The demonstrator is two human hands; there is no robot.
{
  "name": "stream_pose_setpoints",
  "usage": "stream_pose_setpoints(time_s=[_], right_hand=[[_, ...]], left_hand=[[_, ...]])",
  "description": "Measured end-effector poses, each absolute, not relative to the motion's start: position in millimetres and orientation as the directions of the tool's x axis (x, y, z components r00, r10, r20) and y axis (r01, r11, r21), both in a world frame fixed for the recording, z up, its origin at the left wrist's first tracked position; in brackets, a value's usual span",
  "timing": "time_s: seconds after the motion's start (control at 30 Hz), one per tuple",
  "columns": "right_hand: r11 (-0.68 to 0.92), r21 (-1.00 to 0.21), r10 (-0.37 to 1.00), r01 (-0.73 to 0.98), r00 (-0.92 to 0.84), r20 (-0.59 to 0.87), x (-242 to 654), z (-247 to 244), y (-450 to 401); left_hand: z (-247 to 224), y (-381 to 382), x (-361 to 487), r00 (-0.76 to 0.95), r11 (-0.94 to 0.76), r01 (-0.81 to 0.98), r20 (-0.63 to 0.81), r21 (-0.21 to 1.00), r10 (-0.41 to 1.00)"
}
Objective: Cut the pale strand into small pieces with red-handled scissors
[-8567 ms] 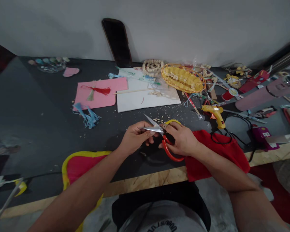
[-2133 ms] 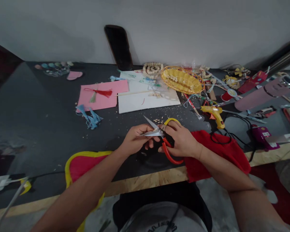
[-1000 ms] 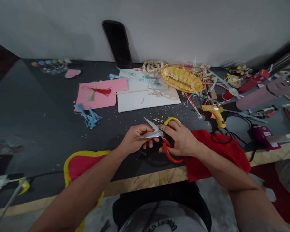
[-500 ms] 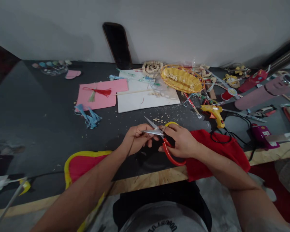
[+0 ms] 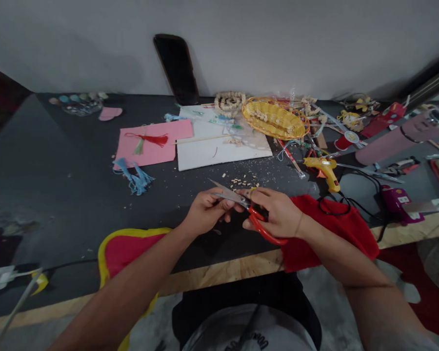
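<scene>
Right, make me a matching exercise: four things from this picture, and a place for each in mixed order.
1. Scissors
2. Phone
3. Red tassel
4. Glue gun

A. On the pink sheet
B. Between the basket and the red cloth
C. Leaning against the wall
D. In the right hand

Pairs: 1-D, 2-C, 3-A, 4-B

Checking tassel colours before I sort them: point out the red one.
The red tassel, fringe pointing right, on the pink sheet. The pale green tassel shares that sheet; the blue tassels lie at its lower left corner.
</scene>
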State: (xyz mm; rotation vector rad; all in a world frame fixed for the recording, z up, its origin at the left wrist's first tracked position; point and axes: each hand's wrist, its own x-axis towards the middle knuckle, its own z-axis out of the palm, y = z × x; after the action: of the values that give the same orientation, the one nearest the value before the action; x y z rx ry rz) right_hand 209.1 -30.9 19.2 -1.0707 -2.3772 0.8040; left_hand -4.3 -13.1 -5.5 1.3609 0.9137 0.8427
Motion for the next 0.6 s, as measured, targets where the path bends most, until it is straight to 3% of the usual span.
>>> stream_pose_setpoints(time_s=[0.1, 0.2, 0.37, 0.47, 0.6], right_hand=[[0.541, -0.531, 0.812, 0.652, -0.570, 0.127, 213.3, 14.2, -25.9], [0.437, -0.446, 0.896, 0.781, -0.421, 0.141, 221.4, 6.0, -16.1], [0.251, -0.267, 0.966, 0.931, -0.222, 0.133, 241.3, -8.2, 2.2], [0.213, -0.238, 0.976, 0.948, -0.194, 0.099, 249.9, -12.9, 7.6], [0.233, -0.234, 0.972, 0.944, -0.221, 0.073, 253.4, -15.4, 8.1]], left_hand=[[-6.8, -12.1, -2.9, 0.434, 0.110, 0.033, -0.113, 0.993, 0.894], [-9.0, -10.0, -4.7, 0.403, 0.152, 0.032, -0.152, 0.988, 0.903], [-14.2, -5.9, -8.1, 0.163, 0.125, -0.089, -0.110, 0.988, 0.980], [-17.1, -2.4, -7.1, -0.013, 0.100, -0.181, -0.104, 0.978, 0.994], [-21.3, 3.1, -7.8, -0.081, 0.062, -0.179, -0.077, 0.982, 0.994]])
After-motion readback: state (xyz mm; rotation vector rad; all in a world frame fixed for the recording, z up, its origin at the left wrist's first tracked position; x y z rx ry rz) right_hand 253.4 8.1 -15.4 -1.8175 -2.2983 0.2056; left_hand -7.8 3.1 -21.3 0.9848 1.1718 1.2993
